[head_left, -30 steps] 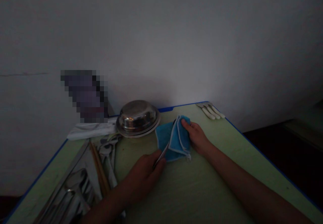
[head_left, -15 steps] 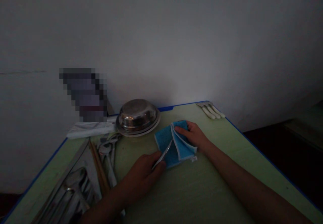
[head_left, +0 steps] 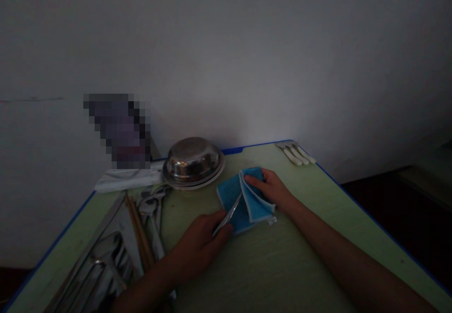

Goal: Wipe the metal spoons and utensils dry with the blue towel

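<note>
1. Taking the blue cloth [head_left: 229,193] as the clock's centre, with 12 toward the wall, the left hand [head_left: 201,240] reaches in from 8 o'clock. It pinches a slim metal utensil [head_left: 231,212] between thumb and fingers. The far end disappears into the cloth, so its kind cannot be told.
2. The right hand [head_left: 273,190], at about 2 o'clock, pinches the cloth, thumb on top and other fingers largely hidden behind. This grip probably keeps the fold gathered around the utensil, while the left hand steadies the exposed part.
3. The cloth is held over the middle of the tabletop [head_left: 268,268], likely because there is elbow room there. Whether its underside touches the surface cannot be told.
4. Between 10 and 11 o'clock, an upturned metal bowl [head_left: 192,160] sits on plates [head_left: 197,186]; stacking probably saves space and makes a stable pile.
5. Between 1 and 2, three pale-handled forks [head_left: 292,156] lie side by side near the edge, handles toward the person, perhaps for tidiness.
6. Loose spoons [head_left: 157,242] lie near 9 o'clock. Toward 8, wooden chopsticks [head_left: 138,228] lie beside more metal cutlery [head_left: 109,261], seemingly grouped within the left arm's reach.
</note>
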Demonstrator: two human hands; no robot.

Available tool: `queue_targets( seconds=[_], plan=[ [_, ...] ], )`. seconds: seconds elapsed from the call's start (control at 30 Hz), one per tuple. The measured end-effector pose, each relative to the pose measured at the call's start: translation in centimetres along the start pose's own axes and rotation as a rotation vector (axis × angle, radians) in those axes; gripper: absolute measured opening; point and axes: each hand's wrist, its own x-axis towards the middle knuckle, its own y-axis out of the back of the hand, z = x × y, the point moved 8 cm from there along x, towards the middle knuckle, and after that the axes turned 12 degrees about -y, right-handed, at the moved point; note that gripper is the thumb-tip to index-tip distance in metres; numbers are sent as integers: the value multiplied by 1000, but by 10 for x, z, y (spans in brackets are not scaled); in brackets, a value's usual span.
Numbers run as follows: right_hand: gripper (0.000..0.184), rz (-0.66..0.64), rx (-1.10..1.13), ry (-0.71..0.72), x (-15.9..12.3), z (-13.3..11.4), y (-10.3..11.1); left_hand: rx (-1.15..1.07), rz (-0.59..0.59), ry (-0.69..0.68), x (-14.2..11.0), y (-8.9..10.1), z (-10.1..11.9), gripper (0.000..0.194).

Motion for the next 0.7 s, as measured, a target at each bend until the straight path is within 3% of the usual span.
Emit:
queue_targets(
  seconds=[0.7],
  plan=[
    [32, 23, 36, 3, -2, -3, -1, 75, -30, 27, 0, -1, 0, 24]
  ],
)
